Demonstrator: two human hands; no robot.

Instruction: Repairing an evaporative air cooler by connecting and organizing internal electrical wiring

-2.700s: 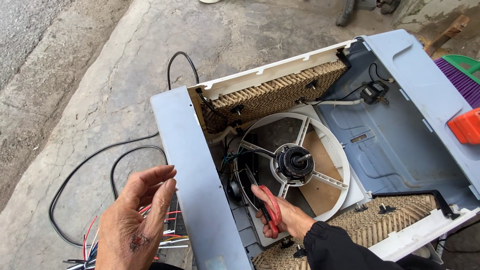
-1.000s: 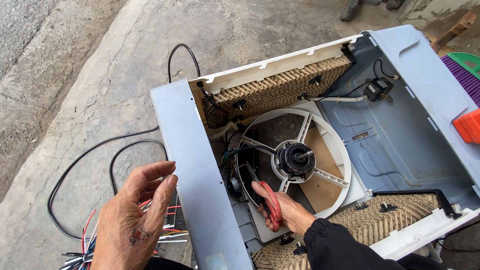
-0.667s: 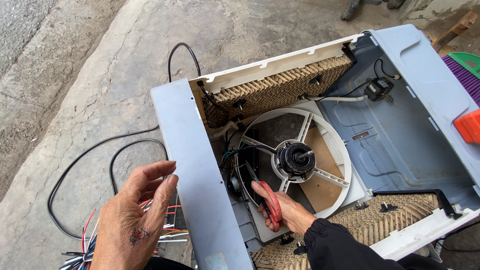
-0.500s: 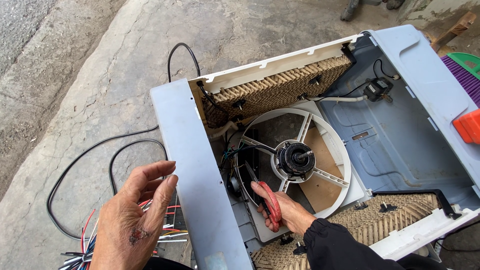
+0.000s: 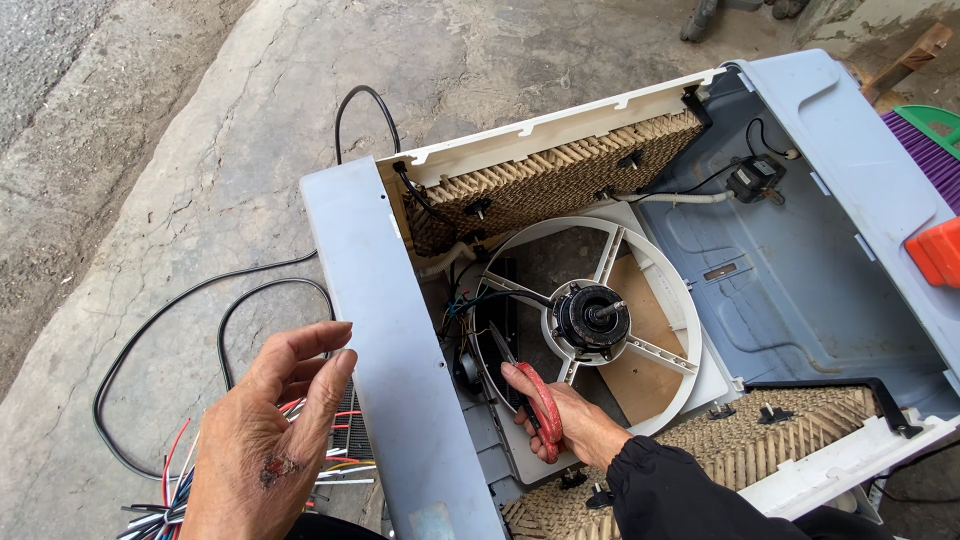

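Note:
An opened air cooler housing (image 5: 400, 340) lies on its back on concrete, with a round white fan frame (image 5: 655, 255) and a black motor (image 5: 592, 316) at its hub. My right hand (image 5: 560, 415) reaches inside the housing and grips red-handled pliers (image 5: 540, 400), their dark jaws pointing up toward black wires left of the motor. My left hand (image 5: 270, 440) hovers outside the housing's left wall, fingers apart and holding nothing, above a bundle of coloured wires (image 5: 180, 485).
Brown honeycomb pads (image 5: 560, 180) line the top and bottom inside walls. A black cable (image 5: 190, 300) loops over the concrete at left. An orange object (image 5: 935, 250) and a purple-and-green brush (image 5: 925, 140) sit at the right edge.

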